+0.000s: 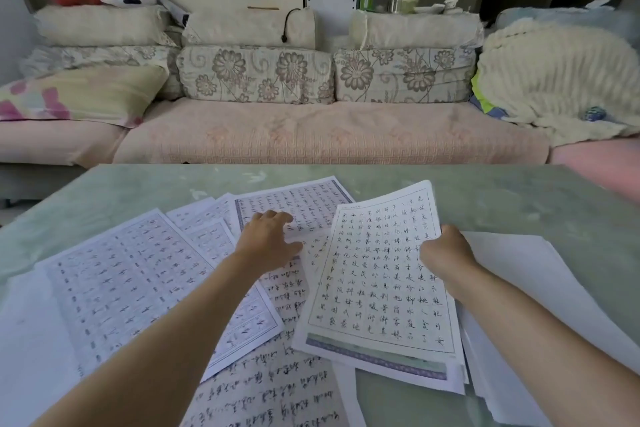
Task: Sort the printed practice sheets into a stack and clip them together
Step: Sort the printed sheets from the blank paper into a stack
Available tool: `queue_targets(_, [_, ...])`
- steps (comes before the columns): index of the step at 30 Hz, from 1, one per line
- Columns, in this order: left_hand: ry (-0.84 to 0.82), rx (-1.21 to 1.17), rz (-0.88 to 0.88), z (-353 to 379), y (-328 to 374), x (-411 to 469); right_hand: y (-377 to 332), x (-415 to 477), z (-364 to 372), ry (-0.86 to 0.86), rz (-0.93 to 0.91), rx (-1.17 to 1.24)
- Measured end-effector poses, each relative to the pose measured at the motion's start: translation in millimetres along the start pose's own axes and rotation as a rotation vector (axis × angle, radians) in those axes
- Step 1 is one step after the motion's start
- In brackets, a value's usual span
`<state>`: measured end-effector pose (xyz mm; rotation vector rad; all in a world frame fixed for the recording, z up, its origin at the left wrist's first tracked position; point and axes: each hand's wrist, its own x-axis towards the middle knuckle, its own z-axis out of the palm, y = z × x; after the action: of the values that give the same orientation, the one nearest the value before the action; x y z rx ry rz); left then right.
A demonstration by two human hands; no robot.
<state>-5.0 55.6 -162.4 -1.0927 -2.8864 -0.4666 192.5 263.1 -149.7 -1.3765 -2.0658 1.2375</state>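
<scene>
The right hand [446, 253] grips one lifted practice sheet [377, 288] at its edge. The left hand [270, 236] rests loose-fingered on overlapping printed sheets [121, 288], at least six, some cut off.

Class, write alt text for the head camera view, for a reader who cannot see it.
A person's right hand grips the edge of a small stack of printed practice sheets, while the left hand rests on loose sheets scattered over a green table. A sofa with floral cushions stands behind the table.
</scene>
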Motion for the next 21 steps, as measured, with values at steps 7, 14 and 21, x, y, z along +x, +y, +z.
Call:
queue_targets(7, [-0.089,0.217,0.095,20,17,41,3,2,-3,-0.073,-0.063,0.027])
queue_targets(14, [0.061,0.552,0.309,24,23,43,3,2,-13,-0.135,-0.114,0.22])
queue_targets(21, [-0.044,0.426,0.435,14,12,45,5,0,-16,-0.155,-0.165,0.317])
